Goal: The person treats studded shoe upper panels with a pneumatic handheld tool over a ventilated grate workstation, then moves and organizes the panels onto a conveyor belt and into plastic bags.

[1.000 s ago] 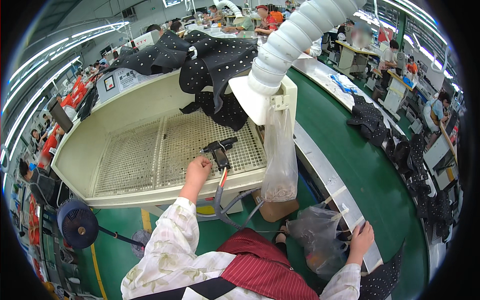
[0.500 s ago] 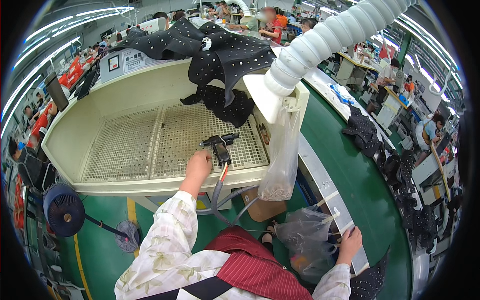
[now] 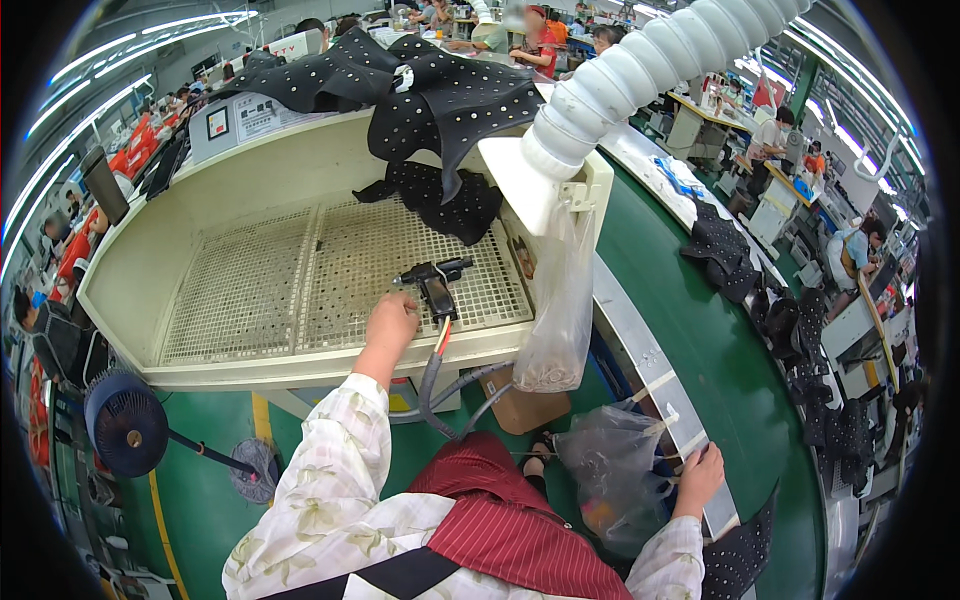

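My left hand (image 3: 391, 323) hovers over the near edge of a cream booth, its fingers loosely curled with nothing visible in them. Just beyond its fingertips, apart from them, a black spray gun (image 3: 437, 293) rests on the perforated grid floor (image 3: 250, 290). Orange and yellow lines run from the gun into a grey hose (image 3: 428, 388). To the right, my right hand (image 3: 699, 478) is closed over the metal side rail (image 3: 655, 375) of a green conveyor belt (image 3: 690, 330); its fingertips are partly hidden. Black pieces with white dots (image 3: 440, 200) drape over the booth's back wall.
A white ribbed duct (image 3: 620, 85) slants over the booth's right side. Clear plastic bags hang at the booth corner (image 3: 560, 330) and beside the rail (image 3: 610, 470). More dotted pieces (image 3: 722, 250) lie along the belt's far side. A dark fan (image 3: 127, 422) stands left; people work behind.
The whole view has shifted slightly up and left. Both hands keep nearly the same places, and the spray gun lies where it was.
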Available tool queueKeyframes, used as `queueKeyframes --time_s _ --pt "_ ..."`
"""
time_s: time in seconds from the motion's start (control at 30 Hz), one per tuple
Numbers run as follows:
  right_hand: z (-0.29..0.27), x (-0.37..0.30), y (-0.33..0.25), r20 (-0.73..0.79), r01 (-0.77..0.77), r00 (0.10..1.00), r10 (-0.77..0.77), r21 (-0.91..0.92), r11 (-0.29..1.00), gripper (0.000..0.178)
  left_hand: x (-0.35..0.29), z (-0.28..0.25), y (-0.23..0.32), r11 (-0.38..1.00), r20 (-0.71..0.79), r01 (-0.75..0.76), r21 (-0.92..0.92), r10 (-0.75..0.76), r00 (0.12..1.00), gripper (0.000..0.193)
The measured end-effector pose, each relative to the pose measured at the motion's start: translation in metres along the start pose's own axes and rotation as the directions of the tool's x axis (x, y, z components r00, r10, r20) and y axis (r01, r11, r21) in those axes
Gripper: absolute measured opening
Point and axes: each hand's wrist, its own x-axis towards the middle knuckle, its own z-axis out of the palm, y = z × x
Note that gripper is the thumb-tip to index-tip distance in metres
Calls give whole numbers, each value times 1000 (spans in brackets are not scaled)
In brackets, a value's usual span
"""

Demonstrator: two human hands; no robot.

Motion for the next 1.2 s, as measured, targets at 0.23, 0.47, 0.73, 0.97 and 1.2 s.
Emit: queueKeyframes --time_s 0.23,0.47,0.73,0.97,1.2 --pt "-2 1 -2 19 -12 1000 12 -2 1000 37 2 2 -3 1000 9 -17 16 17 1000 11" --pt "-1 1 -1 -4 -22 1000 22 7 1000 38 2 4 -6 999 4 -30 30 30 1000 10" --pt "5 -2 2 -20 -6 1000 6 1 1000 38 7 4 -12 997 74 -66 -47 70 995 10" --pt "8 1 5 -75 30 997 -30 1 1000 37 6 4 -10 998 156 -6 -58 15 988 11" --pt "2 0 1 -17 -16 1000 16 -9 1000 37 0 3 -7 991 -78 -136 5 135 988 15"
